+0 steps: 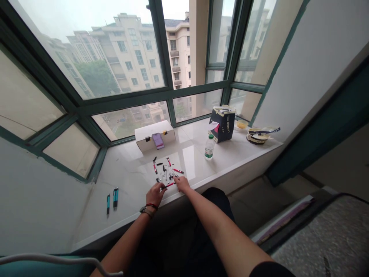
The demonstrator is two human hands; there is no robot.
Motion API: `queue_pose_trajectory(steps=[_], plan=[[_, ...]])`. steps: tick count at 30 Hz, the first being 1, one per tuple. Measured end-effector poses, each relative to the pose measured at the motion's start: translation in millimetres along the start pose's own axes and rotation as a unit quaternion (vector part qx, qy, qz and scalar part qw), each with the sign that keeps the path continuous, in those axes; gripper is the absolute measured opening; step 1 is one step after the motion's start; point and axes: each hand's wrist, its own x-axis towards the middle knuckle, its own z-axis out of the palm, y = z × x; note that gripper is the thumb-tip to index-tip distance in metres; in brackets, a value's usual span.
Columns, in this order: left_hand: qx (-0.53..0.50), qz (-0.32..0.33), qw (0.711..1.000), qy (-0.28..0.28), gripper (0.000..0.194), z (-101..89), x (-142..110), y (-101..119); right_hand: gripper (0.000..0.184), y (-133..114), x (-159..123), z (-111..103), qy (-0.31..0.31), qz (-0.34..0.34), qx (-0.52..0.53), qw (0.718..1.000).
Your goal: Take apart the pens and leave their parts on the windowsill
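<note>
Over the front edge of the white sill, my left hand (155, 193) is closed on a red and black pen (170, 184), which lies slanted between my two hands. The fingers of my right hand (181, 184) are pinched at the pen's other end. Just beyond them are scattered pen parts: a red barrel (178, 171), another red barrel (155, 168), a third red piece (168, 162), a black piece (159, 164) and several small black, white and clear bits. Which bits my fingertips cover is too small to tell.
Left on the sill lie a single teal pen (108, 204) and a pair of teal pens (115, 198). Toward the window stand a white box (144, 139) with a purple packet (158, 141), a green-capped bottle (209, 148), a dark paper bag (225, 125) and a bowl (255, 138).
</note>
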Motion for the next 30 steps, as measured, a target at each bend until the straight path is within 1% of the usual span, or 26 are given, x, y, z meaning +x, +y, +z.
queue_pose_trajectory(steps=[4,11,22,26,30], plan=[[0.024,0.0,1.0,-0.011,0.017,-2.2,-1,0,0.054,2,4,1,-0.014,0.005,0.008,1.0],[0.04,-0.014,0.998,-0.052,0.024,-8.1,-4,-1,0.054,2,7,1,-0.035,0.004,0.008,0.999],[-0.009,-0.023,0.992,-0.126,0.03,-13.3,7,-10,0.054,2,9,-1,-0.055,0.001,0.013,0.998],[-0.041,-0.007,0.987,-0.152,0.03,-16.0,11,-12,0.054,2,10,-1,-0.063,-0.001,0.016,0.998],[-0.084,0.013,0.98,-0.179,0.033,-14.5,13,-15,0.053,2,8,-4,-0.067,0.0,0.016,0.998]])
